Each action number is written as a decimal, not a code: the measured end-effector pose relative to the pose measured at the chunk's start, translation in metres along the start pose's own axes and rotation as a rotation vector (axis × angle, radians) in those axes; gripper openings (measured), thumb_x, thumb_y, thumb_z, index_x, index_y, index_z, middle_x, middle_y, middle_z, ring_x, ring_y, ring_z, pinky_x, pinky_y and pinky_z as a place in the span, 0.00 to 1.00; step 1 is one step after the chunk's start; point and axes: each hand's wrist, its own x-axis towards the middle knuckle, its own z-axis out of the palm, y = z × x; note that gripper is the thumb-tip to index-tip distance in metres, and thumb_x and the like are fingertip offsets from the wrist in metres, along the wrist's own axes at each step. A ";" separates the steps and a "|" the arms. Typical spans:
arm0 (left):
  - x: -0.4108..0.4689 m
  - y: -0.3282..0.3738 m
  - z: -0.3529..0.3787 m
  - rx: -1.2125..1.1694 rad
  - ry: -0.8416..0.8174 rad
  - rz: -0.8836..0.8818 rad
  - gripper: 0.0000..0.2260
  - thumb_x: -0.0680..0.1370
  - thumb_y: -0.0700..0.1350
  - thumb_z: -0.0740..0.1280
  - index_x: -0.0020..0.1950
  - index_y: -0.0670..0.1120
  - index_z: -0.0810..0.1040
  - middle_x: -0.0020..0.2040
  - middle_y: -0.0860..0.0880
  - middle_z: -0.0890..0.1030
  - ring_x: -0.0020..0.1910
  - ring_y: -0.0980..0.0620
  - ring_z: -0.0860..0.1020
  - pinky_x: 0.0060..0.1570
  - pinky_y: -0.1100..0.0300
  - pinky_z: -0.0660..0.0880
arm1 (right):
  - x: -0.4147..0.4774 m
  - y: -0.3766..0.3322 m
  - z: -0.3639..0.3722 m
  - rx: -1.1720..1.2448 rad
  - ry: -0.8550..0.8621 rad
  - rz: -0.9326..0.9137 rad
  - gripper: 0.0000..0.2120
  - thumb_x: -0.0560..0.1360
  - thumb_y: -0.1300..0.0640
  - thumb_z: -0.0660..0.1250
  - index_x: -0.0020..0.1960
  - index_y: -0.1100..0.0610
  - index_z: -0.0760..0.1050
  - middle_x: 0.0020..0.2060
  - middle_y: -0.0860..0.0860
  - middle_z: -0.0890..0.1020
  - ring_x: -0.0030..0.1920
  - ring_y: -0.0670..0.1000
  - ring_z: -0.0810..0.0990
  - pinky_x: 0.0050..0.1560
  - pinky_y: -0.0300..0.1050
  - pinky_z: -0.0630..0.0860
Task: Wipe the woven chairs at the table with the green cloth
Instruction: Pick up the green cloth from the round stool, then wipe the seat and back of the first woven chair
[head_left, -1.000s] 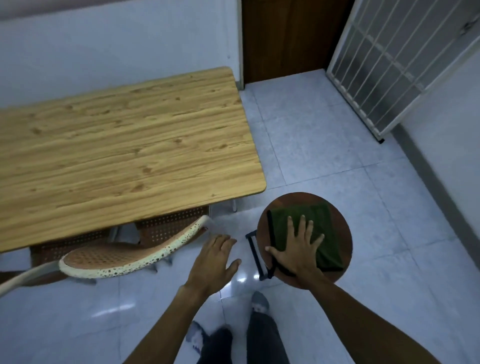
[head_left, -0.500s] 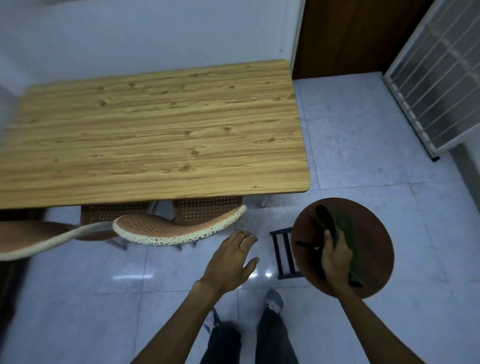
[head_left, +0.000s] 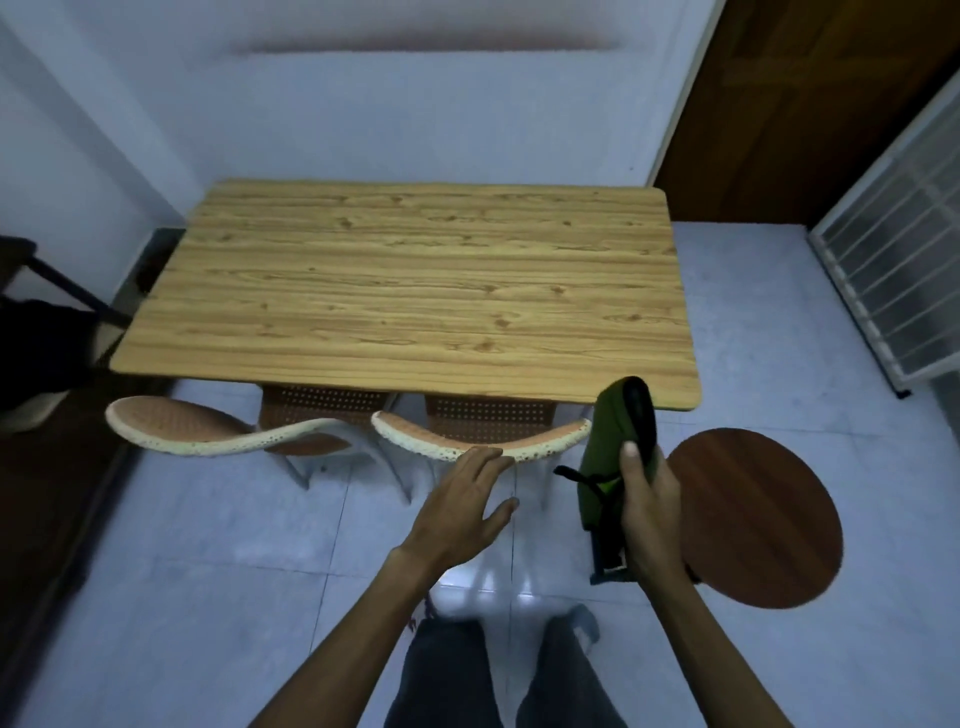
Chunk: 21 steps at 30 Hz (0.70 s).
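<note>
One wooden worktop (head_left: 415, 291) fills the middle of the view, its grain running left to right, with a pale wall beyond it at 12 o'clock. Two woven chairs are pushed under its near edge: the left chair (head_left: 208, 431) at about 9 o'clock from the hands, and the right chair (head_left: 478, 439) directly ahead of them. Each shows a curved back rail with a pale speckled rim and an orange-brown woven seat tucked beneath the worktop.

Two bare hands are in view. The left hand (head_left: 465, 501) is open, fingers spread and extended, its fingertips at the top rail of the right chair; whether they actually touch it cannot be told. The right hand (head_left: 644, 493) is closed around one green cloth (head_left: 605, 447), folded into a thick pad and held upright, with a dark strip along its top and right edge and a thin dark strap hanging off its left side. The cloth sits just right of the right chair's rail end, in front of the near right corner of the worktop.

One round dark-brown stool (head_left: 758, 519) stands on the floor at 3 o'clock from the right hand, its black frame partly showing below the wrist. The floor (head_left: 234, 545) is pale glossy tile. A brown door (head_left: 810, 104) stands at 1 o'clock, and a white barred gate (head_left: 893, 249) leans at 2 o'clock. Two dark-trousered legs show at 6 o'clock.
</note>
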 end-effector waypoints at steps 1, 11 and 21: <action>-0.004 -0.011 -0.010 0.006 -0.006 0.007 0.22 0.80 0.53 0.65 0.71 0.44 0.71 0.69 0.45 0.73 0.70 0.48 0.68 0.68 0.54 0.68 | -0.008 -0.007 0.017 -0.020 -0.005 -0.031 0.15 0.83 0.51 0.61 0.67 0.54 0.75 0.58 0.51 0.83 0.58 0.49 0.80 0.59 0.50 0.77; -0.022 -0.150 -0.109 0.151 -0.081 -0.021 0.23 0.78 0.50 0.67 0.71 0.42 0.70 0.67 0.42 0.74 0.67 0.43 0.71 0.65 0.48 0.71 | -0.030 0.042 0.193 -0.792 -0.294 -0.444 0.23 0.81 0.49 0.57 0.74 0.51 0.69 0.72 0.51 0.72 0.72 0.58 0.70 0.69 0.65 0.67; -0.029 -0.216 -0.107 0.189 -0.182 -0.051 0.25 0.77 0.50 0.68 0.71 0.42 0.70 0.68 0.42 0.75 0.68 0.43 0.72 0.68 0.49 0.68 | 0.008 0.074 0.208 -1.311 -0.569 -0.550 0.29 0.79 0.48 0.60 0.78 0.44 0.58 0.74 0.54 0.70 0.70 0.62 0.72 0.66 0.67 0.68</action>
